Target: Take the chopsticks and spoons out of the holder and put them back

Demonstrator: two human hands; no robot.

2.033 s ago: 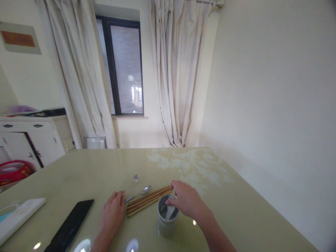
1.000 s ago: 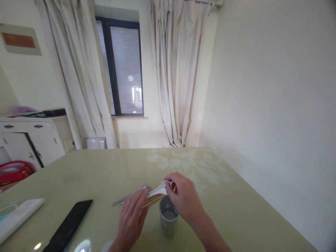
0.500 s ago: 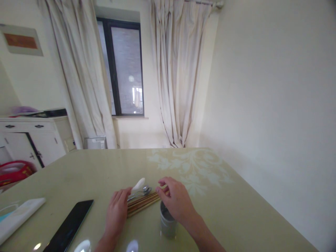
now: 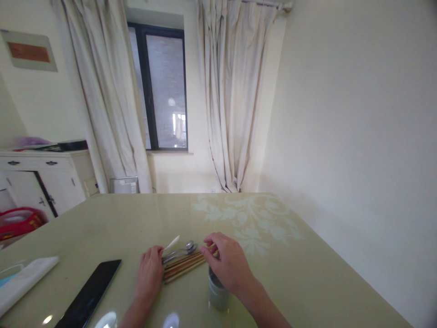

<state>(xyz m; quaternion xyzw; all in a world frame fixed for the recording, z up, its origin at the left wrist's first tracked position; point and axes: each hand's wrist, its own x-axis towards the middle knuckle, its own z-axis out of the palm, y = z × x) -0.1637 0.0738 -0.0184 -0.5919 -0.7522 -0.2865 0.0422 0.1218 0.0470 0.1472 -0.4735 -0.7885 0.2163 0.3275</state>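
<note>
Chopsticks (image 4: pixel 184 265) lay in a brown bundle on the pale green table (image 4: pixel 307 273), slanting from near the left hand (image 4: pixel 149 272) up toward the right hand (image 4: pixel 227 266). Just beyond them rested two metal spoons (image 4: pixel 180 251), handles toward the left hand and bowls toward the middle of the table, and a white spoon (image 4: pixel 171 243) stuck out above the left fingertips, its bowl tilted up — whether it touched the metal ones could not be told.

The left hand lay palm down on the table with its fingers together, the tips meeting the near ends of the chopsticks and spoon handles; it was not closed around anything that could be seen. The right hand hovered over the far end of the chopsticks, fingers curled and slightly spread, the fingertips (image 4: pixel 205 250) touching or very nearly touching the sticks — a firm grasp could not be made out. Under its wrist stood a grey cup (image 4: pixel 218 294), upright, partly hidden by the hand.

Well to the left lay a black phone (image 4: pixel 90 294), flat and dark, and farther left a white cloth (image 4: pixel 25 284) at the table's edge. Beyond the table hung cream curtains (image 4: pixel 232 91) beside a dark-framed window (image 4: pixel 160 86), with a white cabinet (image 4: pixel 44 177) against the left wall.
</note>
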